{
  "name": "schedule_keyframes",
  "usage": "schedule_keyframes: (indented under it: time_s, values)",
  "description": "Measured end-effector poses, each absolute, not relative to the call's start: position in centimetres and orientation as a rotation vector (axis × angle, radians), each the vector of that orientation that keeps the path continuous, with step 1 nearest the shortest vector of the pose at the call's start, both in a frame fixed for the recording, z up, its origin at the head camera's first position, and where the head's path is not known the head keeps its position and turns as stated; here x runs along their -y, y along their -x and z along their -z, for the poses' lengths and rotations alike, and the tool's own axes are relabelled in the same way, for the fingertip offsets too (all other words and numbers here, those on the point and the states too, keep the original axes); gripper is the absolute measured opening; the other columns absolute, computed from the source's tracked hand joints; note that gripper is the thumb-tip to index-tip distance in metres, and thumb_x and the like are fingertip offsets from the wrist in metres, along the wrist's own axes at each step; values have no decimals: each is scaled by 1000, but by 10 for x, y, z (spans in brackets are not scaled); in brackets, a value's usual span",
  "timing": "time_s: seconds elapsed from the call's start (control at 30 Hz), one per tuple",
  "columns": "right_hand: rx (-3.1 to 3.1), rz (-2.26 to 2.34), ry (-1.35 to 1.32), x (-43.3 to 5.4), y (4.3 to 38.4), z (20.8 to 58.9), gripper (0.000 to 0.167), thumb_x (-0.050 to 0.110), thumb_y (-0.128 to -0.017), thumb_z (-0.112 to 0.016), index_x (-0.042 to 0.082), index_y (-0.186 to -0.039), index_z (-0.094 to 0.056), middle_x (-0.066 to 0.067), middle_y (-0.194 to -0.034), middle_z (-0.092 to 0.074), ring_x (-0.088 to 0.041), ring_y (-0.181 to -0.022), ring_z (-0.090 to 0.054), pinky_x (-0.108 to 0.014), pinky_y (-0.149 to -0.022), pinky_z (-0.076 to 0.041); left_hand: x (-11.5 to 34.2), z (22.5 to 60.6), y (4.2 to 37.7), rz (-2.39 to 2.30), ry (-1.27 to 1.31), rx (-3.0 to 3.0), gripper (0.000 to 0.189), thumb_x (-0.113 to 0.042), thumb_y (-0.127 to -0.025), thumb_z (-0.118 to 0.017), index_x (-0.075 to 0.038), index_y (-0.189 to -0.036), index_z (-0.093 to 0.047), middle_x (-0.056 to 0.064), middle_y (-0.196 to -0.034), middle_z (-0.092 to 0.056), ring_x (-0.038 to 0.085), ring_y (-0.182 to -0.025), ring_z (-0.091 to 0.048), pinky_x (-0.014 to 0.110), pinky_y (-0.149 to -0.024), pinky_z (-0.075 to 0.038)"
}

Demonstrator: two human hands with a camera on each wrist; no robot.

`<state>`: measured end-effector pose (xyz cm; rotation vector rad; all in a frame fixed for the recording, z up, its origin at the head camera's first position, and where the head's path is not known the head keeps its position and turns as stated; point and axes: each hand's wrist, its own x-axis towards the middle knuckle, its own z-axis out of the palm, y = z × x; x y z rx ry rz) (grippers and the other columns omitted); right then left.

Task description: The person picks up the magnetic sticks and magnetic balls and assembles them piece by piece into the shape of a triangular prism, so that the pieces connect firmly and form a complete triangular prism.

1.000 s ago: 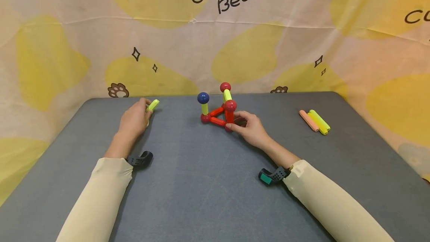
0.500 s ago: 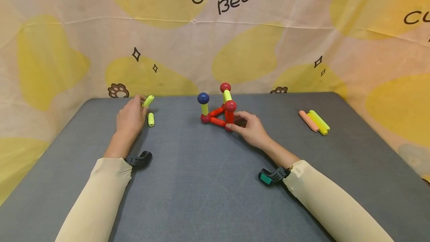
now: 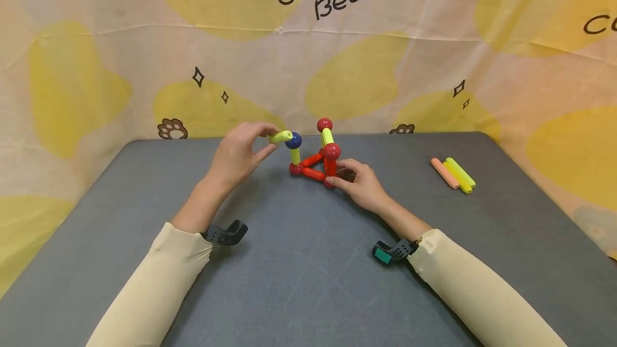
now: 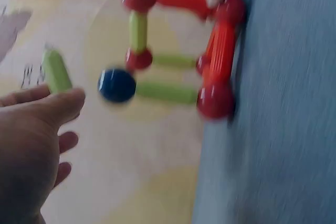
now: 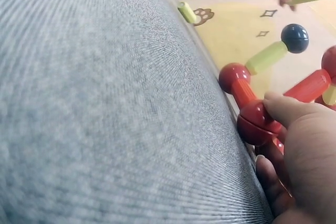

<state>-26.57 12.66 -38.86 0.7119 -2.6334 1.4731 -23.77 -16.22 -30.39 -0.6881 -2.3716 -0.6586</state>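
Note:
My left hand [image 3: 236, 155] pinches a yellow-green rod [image 4: 56, 71] between thumb and fingers. In the left wrist view that rod is apart from the blue ball [image 4: 117, 85], which tops an upright yellow-green rod [image 3: 295, 156] of a ball-and-rod frame. Red rods [image 3: 314, 174] and red balls form its triangular base. Behind, another yellow-green rod [image 3: 327, 136] joins two raised red balls, the farther being a red ball [image 3: 325, 125]. With thumb and fingers, my right hand [image 3: 361, 185] holds the near red corner ball [image 5: 257, 119]; some fingertips are hidden behind the frame.
On the right of the grey table [image 3: 299, 283] lie a salmon rod [image 3: 444, 173], a yellow rod [image 3: 458, 178] and a yellow-green rod [image 3: 461, 172]. One more yellow-green rod [image 5: 187, 12] lies on the table in the right wrist view. A printed cloth [image 3: 231, 52] hangs behind.
My left hand has lifted its rod and carried it right, to the blue ball's side. Another rod stayed behind on the table. My right hand has not moved.

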Motion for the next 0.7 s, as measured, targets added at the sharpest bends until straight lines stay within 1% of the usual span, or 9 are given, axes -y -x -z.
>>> schedule_keyframes:
  time_s: [0.1, 0.23, 0.37, 0.7]
  values:
    - [2623, -1471, -770, -127, 265, 388, 34, 18, -89, -78, 8, -120, -70, -12, -114, -72, -25, -96, -69, -38, -85, -58, 146, 305, 234, 560, 857, 2284, 29, -7, -80, -85, -9, -107, -75, 6, -102, -77, 25, -99, -67, 43, -90, -53]
    - [2597, -1493, -877, -127, 263, 387, 32, 16, -88, -80, 8, -117, -71, -12, -107, -73, -23, -87, -66, -30, -78, -54, 136, 306, 230, 471, 975, 2215, 27, -10, -76, -88, -11, -101, -78, 3, -95, -78, 23, -97, -66, 41, -86, -53]
    - [2564, -1518, -943, -126, 263, 387, 30, 15, -87, -80, 8, -115, -72, -11, -102, -73, -22, -84, -64, -25, -74, -52, 136, 306, 229, 432, 979, 2198, 27, -10, -76, -89, -11, -100, -78, 3, -94, -78, 23, -98, -65, 40, -86, -53]
    - [2537, -1498, -1013, -127, 262, 388, 26, 14, -86, -81, 11, -111, -74, -6, -96, -71, -18, -77, -61, -23, -68, -49, 136, 308, 230, 385, 974, 2222, 27, -10, -78, -87, -10, -103, -77, 5, -97, -78, 24, -98, -66, 40, -89, -54]
